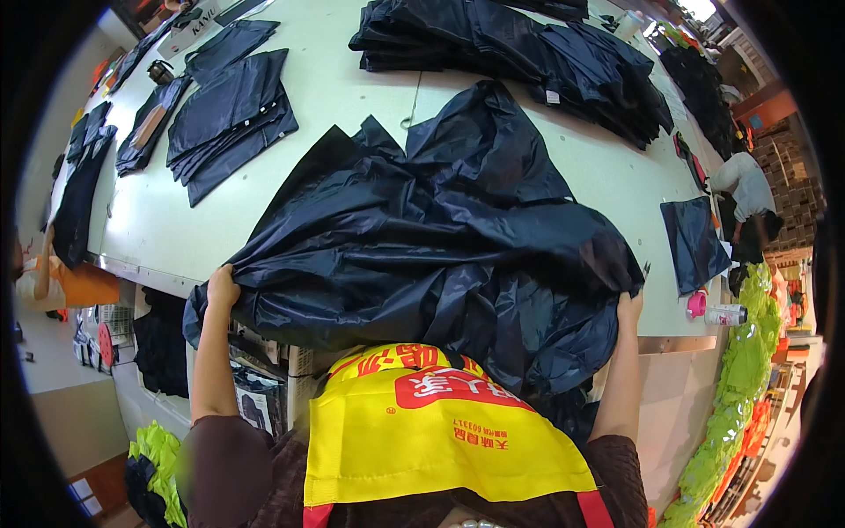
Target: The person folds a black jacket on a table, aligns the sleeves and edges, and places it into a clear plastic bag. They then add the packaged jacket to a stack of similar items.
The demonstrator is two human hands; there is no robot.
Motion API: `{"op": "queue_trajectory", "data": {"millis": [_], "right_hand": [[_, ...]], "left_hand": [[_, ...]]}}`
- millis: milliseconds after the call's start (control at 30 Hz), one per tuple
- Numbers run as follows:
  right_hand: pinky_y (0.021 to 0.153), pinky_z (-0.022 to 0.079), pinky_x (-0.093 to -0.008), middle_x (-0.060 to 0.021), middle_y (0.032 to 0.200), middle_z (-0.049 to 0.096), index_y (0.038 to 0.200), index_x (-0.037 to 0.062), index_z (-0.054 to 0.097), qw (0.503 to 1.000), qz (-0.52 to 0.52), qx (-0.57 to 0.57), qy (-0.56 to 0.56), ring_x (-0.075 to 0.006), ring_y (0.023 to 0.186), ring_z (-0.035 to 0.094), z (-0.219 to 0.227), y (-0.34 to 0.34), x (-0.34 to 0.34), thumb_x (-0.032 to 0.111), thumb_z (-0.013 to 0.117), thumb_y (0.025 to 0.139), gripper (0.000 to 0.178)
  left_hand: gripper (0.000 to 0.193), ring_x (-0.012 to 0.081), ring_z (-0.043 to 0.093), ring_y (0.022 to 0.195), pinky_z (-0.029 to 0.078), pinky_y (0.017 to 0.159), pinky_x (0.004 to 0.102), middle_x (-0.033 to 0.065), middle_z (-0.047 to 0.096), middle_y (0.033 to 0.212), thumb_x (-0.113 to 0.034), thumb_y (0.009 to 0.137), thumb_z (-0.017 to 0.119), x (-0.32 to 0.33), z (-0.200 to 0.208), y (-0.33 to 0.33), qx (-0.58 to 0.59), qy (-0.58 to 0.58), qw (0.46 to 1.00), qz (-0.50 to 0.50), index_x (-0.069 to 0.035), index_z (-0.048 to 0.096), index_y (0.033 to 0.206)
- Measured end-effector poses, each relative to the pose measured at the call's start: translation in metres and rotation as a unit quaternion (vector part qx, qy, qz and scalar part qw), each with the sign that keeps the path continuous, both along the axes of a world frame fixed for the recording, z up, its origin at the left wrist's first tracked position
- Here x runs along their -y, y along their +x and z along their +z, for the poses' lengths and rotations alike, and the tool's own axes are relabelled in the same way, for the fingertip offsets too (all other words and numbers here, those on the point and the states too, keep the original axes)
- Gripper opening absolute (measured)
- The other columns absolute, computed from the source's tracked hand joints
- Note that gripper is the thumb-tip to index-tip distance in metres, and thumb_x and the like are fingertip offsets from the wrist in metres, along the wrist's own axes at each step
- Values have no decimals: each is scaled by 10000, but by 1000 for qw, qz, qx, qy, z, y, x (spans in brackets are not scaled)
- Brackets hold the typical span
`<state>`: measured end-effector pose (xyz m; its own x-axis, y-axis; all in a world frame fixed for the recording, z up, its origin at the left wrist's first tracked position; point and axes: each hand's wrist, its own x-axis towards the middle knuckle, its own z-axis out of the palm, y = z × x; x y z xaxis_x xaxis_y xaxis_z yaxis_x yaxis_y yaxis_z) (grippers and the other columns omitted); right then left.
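Observation:
A dark navy, slightly shiny garment [422,238] lies spread and crumpled across the near side of the white table, part of it hanging over the front edge. At its left end, my left hand [224,289] is closed on the fabric. My right hand [628,310] grips the opposite end, its fingertips partly hidden by the folds. The cloth is pulled wide between both hands, with many creases in the middle. I cannot make out what kind of garment it is.
Folded dark garments are stacked at the back [510,53] and at the left [233,114] of the table [352,92]. One folded dark piece [695,242] lies at the right, near a clear bottle with a pink part [723,314]. People work at both sides. Lime-green cloth [739,370] is heaped at right.

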<state>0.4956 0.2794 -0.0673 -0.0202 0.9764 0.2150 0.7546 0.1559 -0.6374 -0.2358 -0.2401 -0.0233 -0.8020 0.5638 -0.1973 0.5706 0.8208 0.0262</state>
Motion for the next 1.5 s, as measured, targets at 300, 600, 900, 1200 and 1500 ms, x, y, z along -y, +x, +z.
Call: {"op": "queue_trajectory", "data": {"millis": [300,600,900,1200,1500], "right_hand": [[1006,363,-390,-244,1238,507,1249,-39,464,965,201,149,73,-368,1174,473,203,-172,28,313,725,709,696],[771,492,-450,-209,982,623,991,38,546,911,211,345,-78,-381,904,604,59,-223,-48,170,518,841,202],[735,475,-369,-203,890,647,944,-8,620,945,270,161,-91,-339,832,617,144,-325,-139,457,606,774,495],[882,446,-357,-241,1097,596,1133,-38,554,915,286,-113,-260,-292,1051,586,72,-433,-173,283,703,657,593],[900,365,-340,-93,769,602,1183,67,556,729,669,139,37,-252,731,564,190,-359,26,-38,650,546,652]], "left_hand": [[361,322,594,986,474,858,364,168,626,1067,-140,783,538,-218,110,143,228,225,917,-239,-66,596,1132],[598,315,311,1307,228,1074,437,169,364,1392,-416,823,576,-309,-4,194,44,238,846,-475,-108,438,1316],[237,296,572,970,443,858,406,141,613,965,-190,772,642,-360,-1,215,142,393,798,-434,-74,648,979],[731,319,302,1307,225,1012,587,157,360,1394,-588,738,588,-425,-8,235,89,195,817,-535,-154,455,1311],[633,314,406,1250,288,1042,461,140,444,1352,-562,871,430,-419,-14,166,156,324,911,-200,-89,460,1291]]}}
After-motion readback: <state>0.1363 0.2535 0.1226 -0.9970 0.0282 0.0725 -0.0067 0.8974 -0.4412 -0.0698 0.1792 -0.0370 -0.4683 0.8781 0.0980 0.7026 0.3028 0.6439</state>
